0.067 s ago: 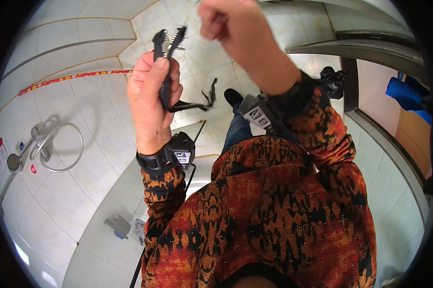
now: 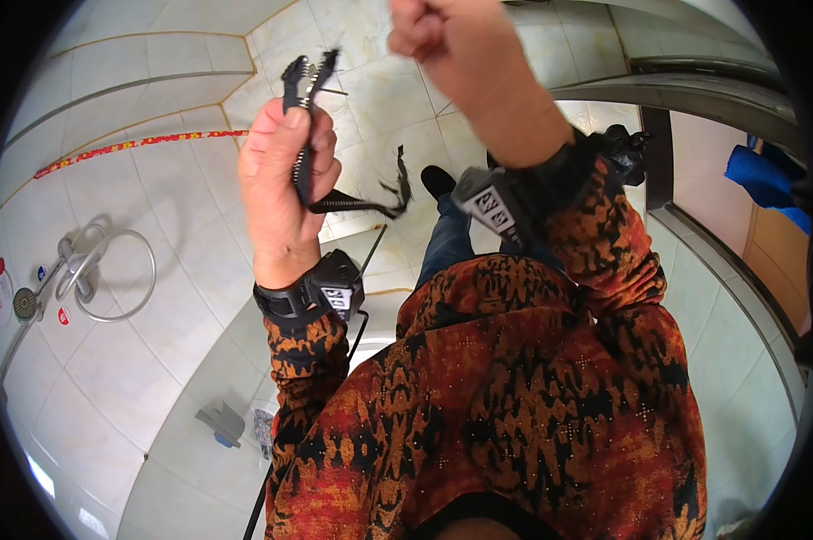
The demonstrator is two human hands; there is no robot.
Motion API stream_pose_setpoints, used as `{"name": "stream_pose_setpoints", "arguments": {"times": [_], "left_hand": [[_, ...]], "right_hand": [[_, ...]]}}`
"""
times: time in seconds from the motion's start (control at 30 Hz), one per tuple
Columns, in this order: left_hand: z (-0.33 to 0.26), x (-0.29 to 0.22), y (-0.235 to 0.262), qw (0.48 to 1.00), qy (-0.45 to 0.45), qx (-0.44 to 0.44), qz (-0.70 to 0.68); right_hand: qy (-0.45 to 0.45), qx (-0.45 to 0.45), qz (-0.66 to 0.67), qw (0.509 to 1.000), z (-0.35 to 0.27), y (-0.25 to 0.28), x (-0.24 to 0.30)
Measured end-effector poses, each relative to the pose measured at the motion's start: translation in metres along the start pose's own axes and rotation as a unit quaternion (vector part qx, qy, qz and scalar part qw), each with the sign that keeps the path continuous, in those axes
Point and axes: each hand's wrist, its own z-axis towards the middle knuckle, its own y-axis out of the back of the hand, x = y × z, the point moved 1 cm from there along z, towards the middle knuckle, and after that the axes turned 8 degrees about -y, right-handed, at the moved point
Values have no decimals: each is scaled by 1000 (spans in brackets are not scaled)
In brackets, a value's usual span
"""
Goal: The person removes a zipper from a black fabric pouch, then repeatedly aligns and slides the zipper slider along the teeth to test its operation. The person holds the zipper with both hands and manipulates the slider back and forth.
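**Head view: tiled washroom, both hands raised**

Nearest, patterned orange-black sleeves [image 2: 514, 405] fill the lower frame. Above them, the left hand [image 2: 285, 189] grasps a black plier-like tool [image 2: 306, 90] upright, a black strap [image 2: 370, 200] trailing from it. The right hand [image 2: 456, 45] is clenched; its contents cannot be told. Beyond, pale floor tiles [image 2: 154, 297] spread left to a shower fitting [image 2: 82, 270]; a doorway threshold [image 2: 704, 243] borders the right.
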Motion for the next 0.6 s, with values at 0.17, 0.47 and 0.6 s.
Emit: {"name": "stream_pose_setpoints", "arguments": {"times": [0.17, 0.47, 0.6], "left_hand": [[2, -1, 3, 988, 40, -34, -144], [5, 0, -3, 995, -71, -71, 24], [5, 4, -5, 980, -92, -133, 117]], "right_hand": [[-13, 37, -99, 994, -14, -5, 6], [-114, 48, -226, 966, -36, -28, -28], [-109, 84, -240, 961, -32, -33, -30]]}}
